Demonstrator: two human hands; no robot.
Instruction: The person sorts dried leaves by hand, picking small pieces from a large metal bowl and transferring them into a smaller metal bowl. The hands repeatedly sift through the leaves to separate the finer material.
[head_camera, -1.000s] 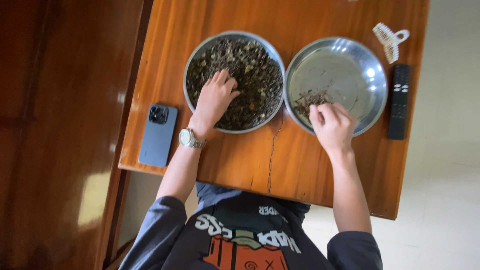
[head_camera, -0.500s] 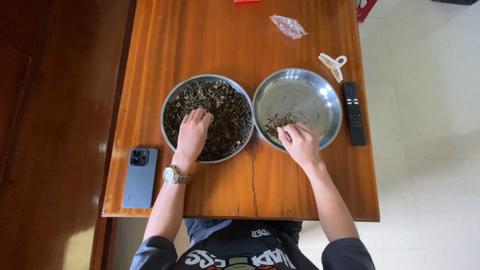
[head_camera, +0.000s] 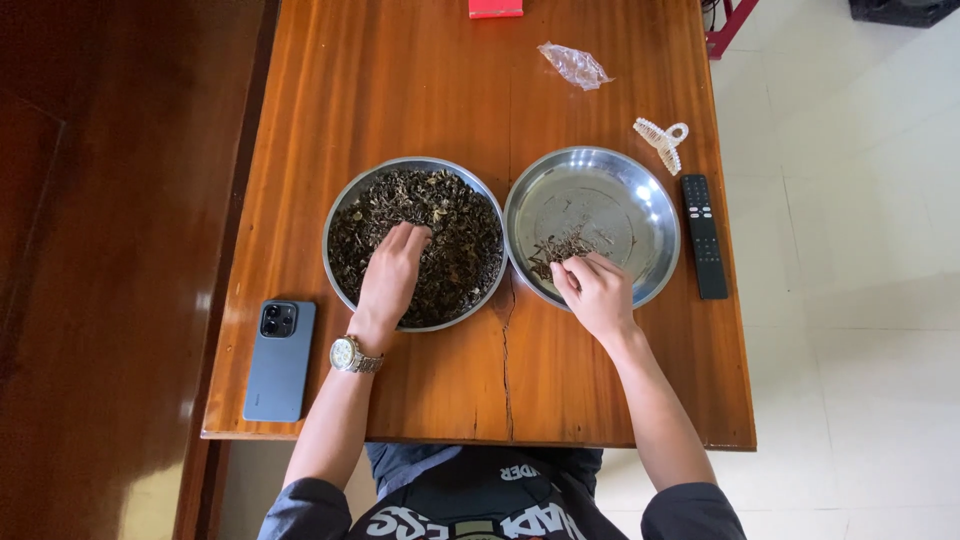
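A: Where are the two hands?

B: The left hand (head_camera: 393, 272) lies palm down in the left steel bowl (head_camera: 340, 215), fingers loosely spread and sunk into the dark dried leaves (head_camera: 455, 235) that fill it. A watch (head_camera: 354, 355) sits on that wrist. The right hand (head_camera: 596, 292) is at the lower edge of the right steel bowl (head_camera: 655, 215), fingertips drawn together; it seems to pinch a few bits, but what lies between the fingers is too small to tell.

A: And how far along does the sorting look?

B: Early, I would judge. The left bowl, just left of the frame's centre, is heaped nearly to the rim. The right bowl, touching or almost touching it, is mostly bare metal, with only a small picked pile (head_camera: 562, 246) close to the fingers. So little has gone across and the bulk is left.

A: What else is on the desk (head_camera: 420, 90)?

B: A grey-blue phone (head_camera: 279, 360) at lower left near the edge, a black remote (head_camera: 705, 236) just right of the right bowl, a pale hair claw (head_camera: 662, 141) above the remote, a crumpled clear wrapper (head_camera: 575, 66) towards the top, and a red object (head_camera: 495, 8) cut off by the upper edge.
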